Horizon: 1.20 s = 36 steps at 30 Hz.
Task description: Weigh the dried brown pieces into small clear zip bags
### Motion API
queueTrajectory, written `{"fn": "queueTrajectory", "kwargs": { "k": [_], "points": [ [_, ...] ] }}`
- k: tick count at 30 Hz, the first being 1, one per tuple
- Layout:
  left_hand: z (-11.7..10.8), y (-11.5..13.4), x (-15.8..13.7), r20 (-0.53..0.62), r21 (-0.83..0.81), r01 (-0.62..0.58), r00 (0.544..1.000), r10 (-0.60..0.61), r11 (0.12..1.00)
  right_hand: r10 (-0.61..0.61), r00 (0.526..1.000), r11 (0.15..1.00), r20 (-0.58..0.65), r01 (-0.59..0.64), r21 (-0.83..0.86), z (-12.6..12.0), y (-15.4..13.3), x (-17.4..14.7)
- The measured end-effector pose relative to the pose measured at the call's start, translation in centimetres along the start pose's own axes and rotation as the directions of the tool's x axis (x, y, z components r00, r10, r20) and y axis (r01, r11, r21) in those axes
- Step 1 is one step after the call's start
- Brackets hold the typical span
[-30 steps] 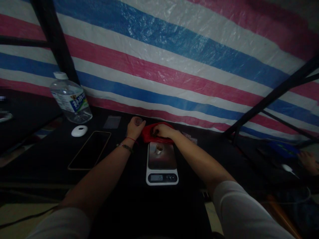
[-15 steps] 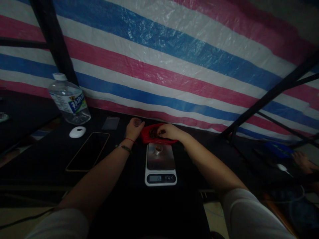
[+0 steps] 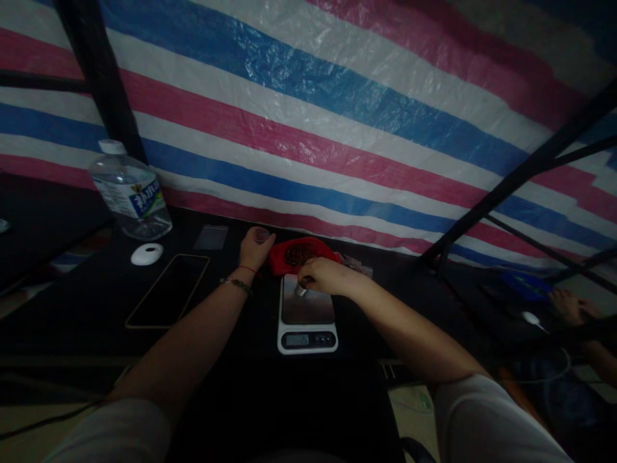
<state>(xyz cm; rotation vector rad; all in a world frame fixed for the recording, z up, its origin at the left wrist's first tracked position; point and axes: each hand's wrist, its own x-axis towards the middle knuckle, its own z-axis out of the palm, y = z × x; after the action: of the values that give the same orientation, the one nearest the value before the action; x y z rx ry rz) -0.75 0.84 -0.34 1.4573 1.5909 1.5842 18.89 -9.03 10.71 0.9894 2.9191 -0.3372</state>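
While the left hand (image 3: pixel 255 247) curls its fingers around a small clear tub (image 3: pixel 262 236), the right hand (image 3: pixel 324 275) is bent over the scale (image 3: pixel 308 313), fingertips drawn together at the mouth of a small silvery cup (image 3: pixel 301 289). Whether these fingers grip the cup or pinch something above it cannot be told; they cover part of the rim. Cup located on the metal plate of the scale, toward its far side. Display (image 3: pixel 297 339) lit; digits too faint to read with confidence.

Red bag (image 3: pixel 276 260) lies spread just beyond the scale, between the two hands, with dark bits (image 3: pixel 299 251) heaped in its middle. Left hand is just beside the bag's left edge, tub held near the striped sheet (image 3: pixel 308 135).

Left side of the black table (image 3: pixel 258 328): phone (image 3: pixel 168 292) lying flat, small clear pouch (image 3: pixel 211 237), white rounded object (image 3: pixel 146 254), and an upright bottle (image 3: pixel 130 196) near the sheet. Far right, well apart: a co-worker's hand (image 3: pixel 566 303) near a blue item (image 3: pixel 525 287).
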Motion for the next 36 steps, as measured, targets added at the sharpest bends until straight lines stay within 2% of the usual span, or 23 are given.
{"fn": "queueTrajectory", "kwargs": {
  "k": [9, 16, 23, 32, 36],
  "points": [
    [0.1, -0.1, 0.1, -0.011, -0.003, -0.019, 1.0, 0.019, 1.0, 0.009, 1.0, 0.999, -0.021, -0.008, 0.035, -0.3, -0.3, -0.3],
    [0.2, -0.6, 0.2, -0.009, -0.033, -0.039, 0.999, 0.039, 0.999, -0.058, 0.998, 0.996, -0.029, 0.06, 0.073, 0.1, 0.2, -0.1],
    [0.5, -0.8, 0.3, -0.01, -0.035, -0.022, 1.0, 0.022, 0.999, 0.037, 0.983, 0.988, -0.179, -0.009, 0.153, -0.5, -0.2, -1.3],
    [0.4, -0.7, 0.3, -0.019, -0.029, -0.013, 1.0, 0.013, 1.0, 0.056, 0.976, 0.976, -0.21, -0.009, 0.217, 1.7, 0.9, -1.3],
    [0.4, -0.8, 0.3, -0.013, 0.003, -0.003, 1.0, 0.003, 1.0, 0.07, 0.965, 0.975, -0.251, -0.013, 0.224, 1.9, 1.0, -1.7]
  ]
}}
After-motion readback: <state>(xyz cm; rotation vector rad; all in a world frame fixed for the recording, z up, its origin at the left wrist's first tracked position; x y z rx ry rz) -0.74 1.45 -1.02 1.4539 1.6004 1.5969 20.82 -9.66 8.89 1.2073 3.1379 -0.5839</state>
